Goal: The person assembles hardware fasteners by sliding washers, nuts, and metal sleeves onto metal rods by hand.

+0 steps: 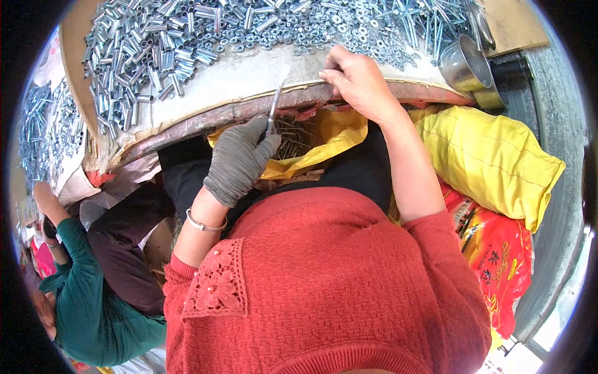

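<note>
Tabletop (pixel 230 80) with metal tubes (pixel 121 62) and washers (pixel 341 20), yellow sack (pixel 489 159) nearby.

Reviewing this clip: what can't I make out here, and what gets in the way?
All in the head view:
- Lower end of the thin metal rod: hidden inside the gloved left hand.
- Whether the right hand holds anything: its curled grip hides that.
- Contents of the yellow sack at right: covered by its material.
- What the co-worker holds: too small, near the left rim.

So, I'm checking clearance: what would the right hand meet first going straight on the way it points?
The right hand would likely meet the small rings first, though its height above them is unclear.
</note>
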Demonstrator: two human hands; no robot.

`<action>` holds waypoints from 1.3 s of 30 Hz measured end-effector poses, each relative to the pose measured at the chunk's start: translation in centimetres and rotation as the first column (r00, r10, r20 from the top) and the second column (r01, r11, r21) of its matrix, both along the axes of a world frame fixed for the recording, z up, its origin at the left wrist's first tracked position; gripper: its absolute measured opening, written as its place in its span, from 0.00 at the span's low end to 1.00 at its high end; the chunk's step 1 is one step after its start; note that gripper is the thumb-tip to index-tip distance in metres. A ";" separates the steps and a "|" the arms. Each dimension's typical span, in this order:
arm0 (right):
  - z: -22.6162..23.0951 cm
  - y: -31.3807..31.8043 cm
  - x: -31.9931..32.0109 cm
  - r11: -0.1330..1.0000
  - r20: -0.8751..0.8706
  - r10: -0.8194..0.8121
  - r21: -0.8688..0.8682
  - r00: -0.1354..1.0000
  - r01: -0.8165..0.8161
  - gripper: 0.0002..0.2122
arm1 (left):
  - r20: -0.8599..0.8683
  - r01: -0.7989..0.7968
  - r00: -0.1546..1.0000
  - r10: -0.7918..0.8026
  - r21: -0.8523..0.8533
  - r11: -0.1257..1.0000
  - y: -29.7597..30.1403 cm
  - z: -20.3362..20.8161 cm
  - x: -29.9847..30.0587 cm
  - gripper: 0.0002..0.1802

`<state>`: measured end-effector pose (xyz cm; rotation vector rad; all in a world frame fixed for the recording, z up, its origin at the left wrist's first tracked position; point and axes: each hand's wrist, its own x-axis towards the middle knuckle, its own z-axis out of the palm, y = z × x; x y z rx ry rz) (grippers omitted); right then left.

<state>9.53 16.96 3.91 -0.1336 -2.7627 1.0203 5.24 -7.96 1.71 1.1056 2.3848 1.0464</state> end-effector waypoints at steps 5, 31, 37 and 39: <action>2.1 -1.2 2.0 0.723 0.006 0.057 -0.690 0.998 -0.037 0.05 | -0.135 0.019 0.990 -0.050 -0.223 0.975 0.8 1.2 0.9 0.11; -1.6 -2.3 -7.1 0.638 -0.112 -0.066 0.759 0.992 0.128 0.06 | 0.429 -0.113 0.903 0.025 0.181 0.977 -1.1 0.1 -0.6 0.12; 0.9 -2.8 -3.8 0.991 -0.221 0.024 -0.124 0.975 -0.052 0.08 | 0.366 -0.035 0.930 -0.016 0.132 0.991 -1.2 0.4 -0.4 0.12; 1.9 -3.9 -2.1 0.955 -0.172 0.027 -0.287 0.985 -0.076 0.07 | 0.316 0.010 0.947 -0.055 0.144 0.990 -1.0 0.2 -0.3 0.12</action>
